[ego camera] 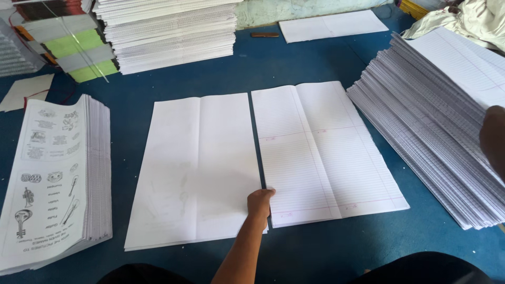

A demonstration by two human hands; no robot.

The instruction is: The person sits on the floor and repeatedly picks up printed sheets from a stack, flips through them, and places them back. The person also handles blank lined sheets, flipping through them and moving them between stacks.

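The left hand (260, 201), fingers curled, presses on the near edges where the blank sheet (197, 168) and the lined sheet (321, 152) meet at the frame's centre. The right hand (494, 139) rests on the lined paper stack (436, 142) at right; its grip is cut off. A printed stack (52, 179) lies left on the blue table (315, 252).

The left hand (260, 201) presses where the blank sheet (197, 168) meets the ruled sheet (321, 152) on the blue table (284, 63). The right hand (494, 139) touches the ruled stack (436, 121), far right.
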